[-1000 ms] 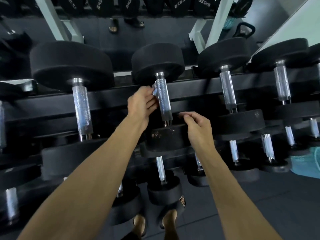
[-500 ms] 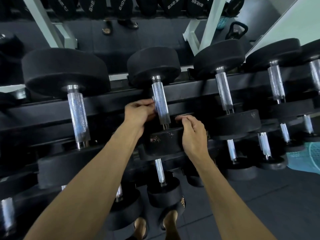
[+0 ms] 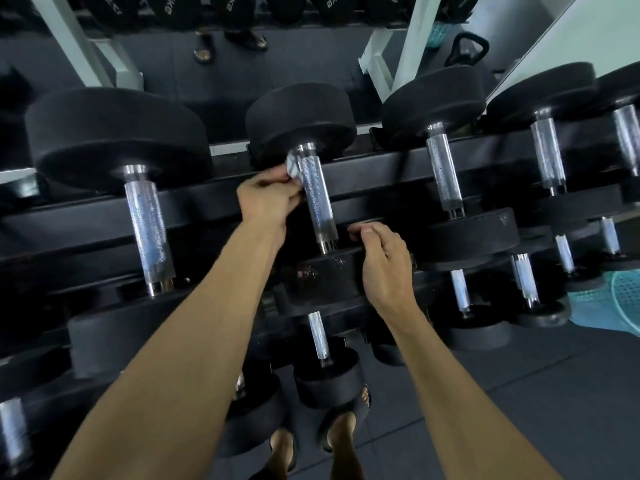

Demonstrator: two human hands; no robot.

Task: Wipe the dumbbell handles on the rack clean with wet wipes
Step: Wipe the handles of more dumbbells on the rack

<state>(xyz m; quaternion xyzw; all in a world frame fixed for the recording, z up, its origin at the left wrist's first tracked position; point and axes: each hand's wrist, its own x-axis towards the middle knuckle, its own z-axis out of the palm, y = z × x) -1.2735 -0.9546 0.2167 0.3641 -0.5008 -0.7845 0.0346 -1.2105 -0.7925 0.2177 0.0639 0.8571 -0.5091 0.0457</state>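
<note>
**Now wiping the middle dumbbell's handle near its top**

Your left hand (image 3: 268, 199) pinches a crumpled wet wipe (image 3: 293, 167) between thumb and fingers (image 3: 290, 195) and presses it against the left side of a knurled steel handle (image 3: 317, 199), close to the upper weight head (image 3: 300, 121). That dumbbell lies on the top tier of the black rack (image 3: 381, 171), its handle running from the upper head down to the lower head (image 3: 325, 277), which shows some pale scuffs.

Your right hand (image 3: 386, 268) rests on the right edge of that lower head, its fingers curled over the rim just beside the handle's bottom end.

To the left, a bigger dumbbell (image 3: 149, 230) sits on the same tier, well apart from your hands. To the right, another dumbbell (image 3: 445, 178) lies near your right hand, with more beyond it. Smaller dumbbells fill the tier beneath. Below the rack, your feet in dark sandals (image 3: 346, 420) stand on the grey floor (image 3: 519, 386), and a teal mesh basket (image 3: 620, 299) sits at the right edge.
</note>
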